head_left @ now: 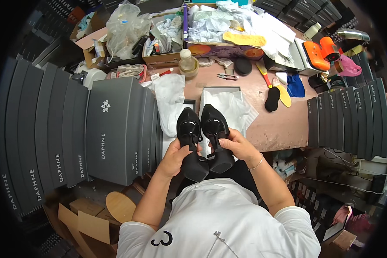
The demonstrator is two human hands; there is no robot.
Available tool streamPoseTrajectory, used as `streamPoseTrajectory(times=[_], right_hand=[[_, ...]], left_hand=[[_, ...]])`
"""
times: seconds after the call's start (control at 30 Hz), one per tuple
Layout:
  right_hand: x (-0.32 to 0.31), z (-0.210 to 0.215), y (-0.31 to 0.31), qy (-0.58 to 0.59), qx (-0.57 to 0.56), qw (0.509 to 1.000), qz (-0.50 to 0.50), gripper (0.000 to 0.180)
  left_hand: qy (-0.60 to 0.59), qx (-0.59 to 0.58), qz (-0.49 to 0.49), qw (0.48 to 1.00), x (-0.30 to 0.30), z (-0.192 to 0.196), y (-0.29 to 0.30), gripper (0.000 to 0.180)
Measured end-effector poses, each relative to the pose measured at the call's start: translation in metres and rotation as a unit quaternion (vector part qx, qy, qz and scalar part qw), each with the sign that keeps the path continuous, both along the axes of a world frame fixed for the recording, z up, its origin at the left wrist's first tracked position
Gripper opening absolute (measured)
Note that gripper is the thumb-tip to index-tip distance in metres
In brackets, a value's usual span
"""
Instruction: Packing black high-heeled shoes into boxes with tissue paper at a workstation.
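A pair of black high-heeled shoes is held up side by side in front of me, glossy toes pointing away. My left hand is closed around the left shoe, its thumb against the strap area. In my right hand is the right shoe, gripped near its middle. Beyond and beneath the shoes, white tissue paper spreads out of an open grey shoebox. Another sheet of white paper lies left of it.
Stacked grey shoeboxes rise on the left, with more shoeboxes on the right. Along the back of the pink table are a bottle, thread snips, a black insole, a blue cloth and an orange tape dispenser.
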State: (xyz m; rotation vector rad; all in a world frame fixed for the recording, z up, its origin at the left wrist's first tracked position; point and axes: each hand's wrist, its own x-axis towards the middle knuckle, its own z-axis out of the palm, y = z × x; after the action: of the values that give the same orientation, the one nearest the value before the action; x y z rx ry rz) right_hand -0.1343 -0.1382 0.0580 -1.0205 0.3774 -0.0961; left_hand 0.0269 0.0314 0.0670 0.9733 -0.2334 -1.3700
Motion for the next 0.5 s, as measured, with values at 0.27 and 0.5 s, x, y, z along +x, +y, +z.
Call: streamPoseTrajectory(times=[0.27,0.5], right_hand=[[0.005,0.004,-0.065,0.274,-0.282,0.917,0.07,0.036],[-0.104,-0.099,-0.224,0.425,-0.596,0.628,-0.263,0.054]], left_hand=[[-0.078,0.059,-0.009,0.995,0.013,0.002,-0.052,0.017],[-0.168,0.106,-0.099,0.975,0.011,0.003,-0.111,0.018]])
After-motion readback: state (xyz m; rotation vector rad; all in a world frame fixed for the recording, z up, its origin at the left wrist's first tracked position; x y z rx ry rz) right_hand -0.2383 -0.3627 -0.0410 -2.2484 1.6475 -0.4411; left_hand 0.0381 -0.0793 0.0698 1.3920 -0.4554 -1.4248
